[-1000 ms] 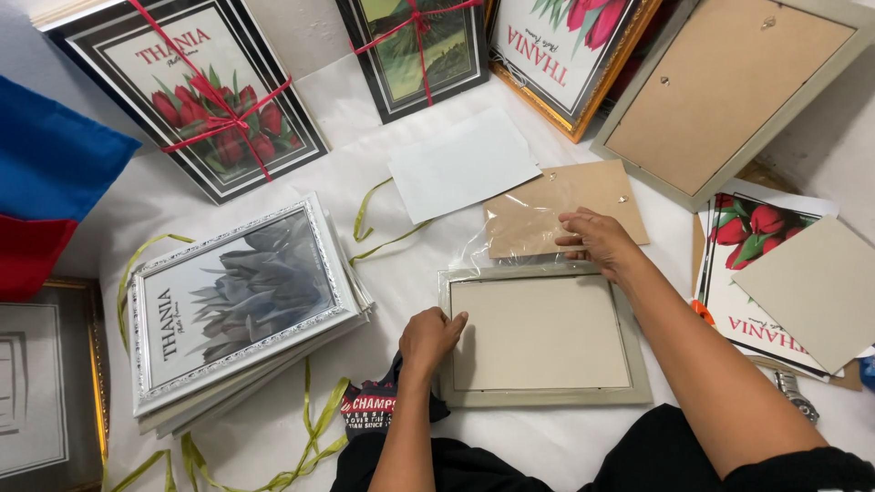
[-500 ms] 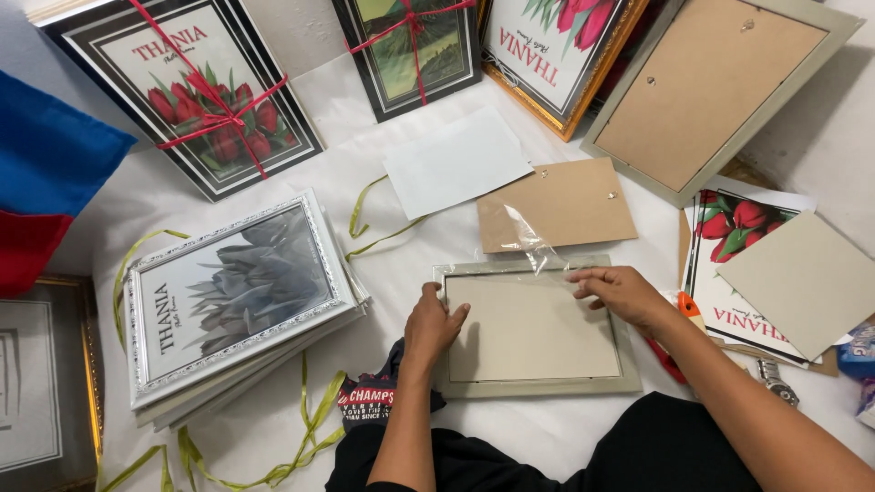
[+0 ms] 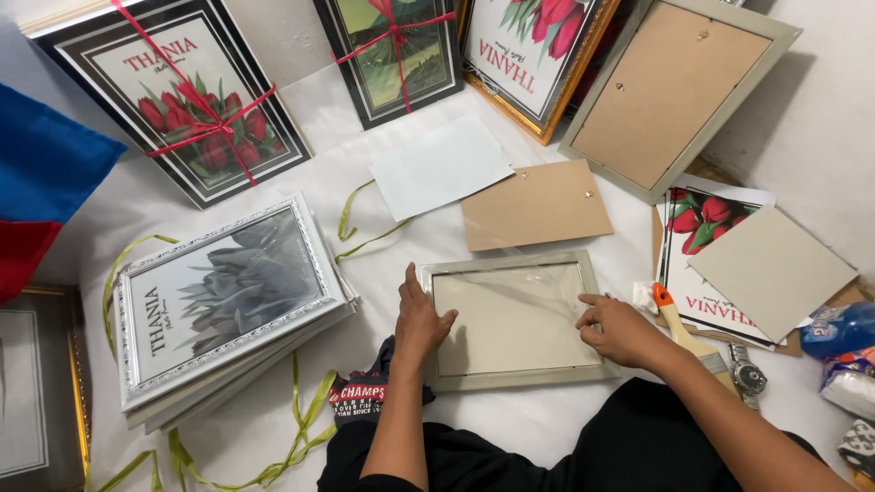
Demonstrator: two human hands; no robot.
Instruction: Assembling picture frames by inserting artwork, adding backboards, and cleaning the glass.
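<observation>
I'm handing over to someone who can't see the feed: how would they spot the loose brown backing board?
Start at the pale frame lying flat between the left hand and right hand. Just beyond its far edge lies the brown backing board. Unlike the white sheet beside it, it is tan with two small metal tabs.

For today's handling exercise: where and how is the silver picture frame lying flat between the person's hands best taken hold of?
Probably by its two short side rails, one hand from each side. The silver frame lies flat with a glossy pane in the middle, so only the raised border is safe to grip. The left hand already rests on the left rail and the right hand on the right rail.
</observation>
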